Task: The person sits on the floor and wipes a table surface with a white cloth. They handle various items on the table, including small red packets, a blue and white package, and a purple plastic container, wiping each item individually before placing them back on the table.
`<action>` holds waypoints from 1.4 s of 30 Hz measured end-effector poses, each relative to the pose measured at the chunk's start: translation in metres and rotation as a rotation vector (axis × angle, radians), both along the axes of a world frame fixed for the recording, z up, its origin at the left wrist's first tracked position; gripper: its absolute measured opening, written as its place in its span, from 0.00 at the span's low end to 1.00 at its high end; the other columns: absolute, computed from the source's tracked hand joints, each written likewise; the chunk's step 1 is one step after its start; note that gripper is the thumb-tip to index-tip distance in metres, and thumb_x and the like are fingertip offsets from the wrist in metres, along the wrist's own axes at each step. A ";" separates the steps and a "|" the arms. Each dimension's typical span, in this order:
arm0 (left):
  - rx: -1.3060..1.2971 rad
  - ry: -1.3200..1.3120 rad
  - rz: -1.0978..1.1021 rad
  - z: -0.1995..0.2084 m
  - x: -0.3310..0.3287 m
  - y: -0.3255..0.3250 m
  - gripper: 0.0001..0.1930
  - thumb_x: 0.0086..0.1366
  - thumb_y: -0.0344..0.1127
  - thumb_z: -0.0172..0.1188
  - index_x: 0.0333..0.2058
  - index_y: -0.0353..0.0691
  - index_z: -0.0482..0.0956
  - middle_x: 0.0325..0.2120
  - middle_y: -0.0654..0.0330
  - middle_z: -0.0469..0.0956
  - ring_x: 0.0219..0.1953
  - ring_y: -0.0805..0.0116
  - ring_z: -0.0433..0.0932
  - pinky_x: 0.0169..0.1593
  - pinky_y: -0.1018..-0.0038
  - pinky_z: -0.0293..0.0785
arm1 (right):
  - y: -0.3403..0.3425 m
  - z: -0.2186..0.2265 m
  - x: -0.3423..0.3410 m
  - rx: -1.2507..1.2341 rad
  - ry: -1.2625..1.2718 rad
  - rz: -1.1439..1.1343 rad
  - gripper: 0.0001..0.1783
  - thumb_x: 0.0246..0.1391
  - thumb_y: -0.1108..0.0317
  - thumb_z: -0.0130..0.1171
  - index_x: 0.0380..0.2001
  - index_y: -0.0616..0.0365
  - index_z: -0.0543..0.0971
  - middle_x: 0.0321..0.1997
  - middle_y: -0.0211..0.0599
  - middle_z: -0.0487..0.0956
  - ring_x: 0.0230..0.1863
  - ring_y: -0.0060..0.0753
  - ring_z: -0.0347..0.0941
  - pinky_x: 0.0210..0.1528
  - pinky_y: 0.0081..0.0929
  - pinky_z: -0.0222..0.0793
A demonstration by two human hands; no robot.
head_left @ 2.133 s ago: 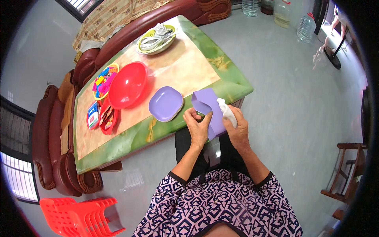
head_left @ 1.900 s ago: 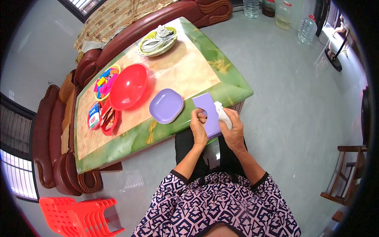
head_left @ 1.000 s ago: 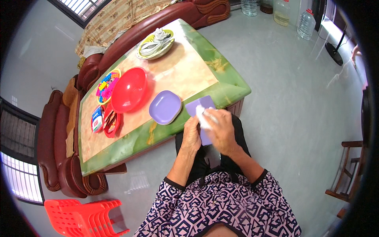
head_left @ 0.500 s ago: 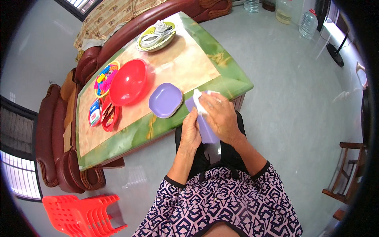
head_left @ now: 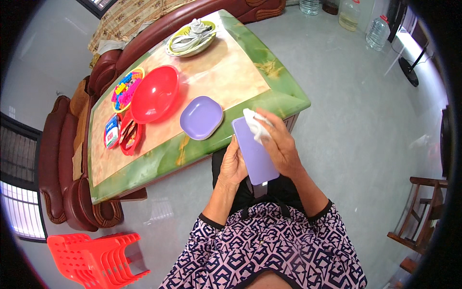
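Observation:
My left hand (head_left: 233, 166) grips the left edge of a flat, rectangular purple lid (head_left: 259, 161) with rounded corners, held over my lap just off the table's near edge. In my right hand (head_left: 283, 151) is a crumpled white cloth (head_left: 255, 124), pressed against the lid's upper right edge; the fingers cover part of it. A shallow purple dish (head_left: 201, 118) of the same colour rests on the table to the left of the lid, with nothing inside. The lid's underside is hidden from me.
On the green-bordered table (head_left: 284, 94) stand a red bowl (head_left: 156, 94), a yellow-rimmed basket of toy bricks (head_left: 127, 89), a red dish with packets (head_left: 131, 137) and a bowl (head_left: 192, 41) holding white cloth. Stacked red stools (head_left: 91, 257) are lower left; a brown sofa (head_left: 77, 192) borders the table.
The lid has turned so its broad flat face shows more. My right hand has slid with the cloth toward the lid's right edge. The left hand keeps its hold.

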State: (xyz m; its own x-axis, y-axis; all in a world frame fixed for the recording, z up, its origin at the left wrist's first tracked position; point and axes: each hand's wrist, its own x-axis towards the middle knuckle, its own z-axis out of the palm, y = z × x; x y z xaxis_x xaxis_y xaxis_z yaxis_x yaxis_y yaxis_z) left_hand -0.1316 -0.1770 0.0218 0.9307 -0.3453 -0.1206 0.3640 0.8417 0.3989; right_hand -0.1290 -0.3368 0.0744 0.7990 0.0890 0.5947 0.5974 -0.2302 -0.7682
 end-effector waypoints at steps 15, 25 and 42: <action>0.819 -0.474 0.033 0.025 -0.022 0.012 0.11 0.60 0.32 0.63 0.40 0.33 0.81 0.35 0.64 0.80 0.38 0.78 0.75 0.43 0.78 0.71 | -0.018 0.037 -0.011 -0.193 -0.215 0.037 0.17 0.49 0.73 0.57 0.45 0.58 0.79 0.52 0.37 0.77 0.56 0.43 0.68 0.57 0.39 0.62; 1.011 -0.627 -0.041 0.044 -0.028 0.011 0.09 0.57 0.30 0.66 0.37 0.36 0.82 0.31 0.65 0.81 0.34 0.77 0.77 0.40 0.77 0.74 | -0.035 0.037 0.013 -0.021 0.107 0.317 0.14 0.53 0.70 0.55 0.43 0.59 0.79 0.48 0.39 0.79 0.51 0.41 0.73 0.52 0.36 0.66; 0.770 -0.539 -0.030 0.037 -0.028 0.014 0.10 0.56 0.30 0.66 0.37 0.33 0.81 0.31 0.62 0.82 0.32 0.73 0.78 0.41 0.76 0.74 | -0.026 0.024 0.011 0.546 0.657 0.492 0.21 0.66 0.59 0.45 0.50 0.65 0.74 0.42 0.29 0.77 0.42 0.17 0.69 0.46 0.18 0.65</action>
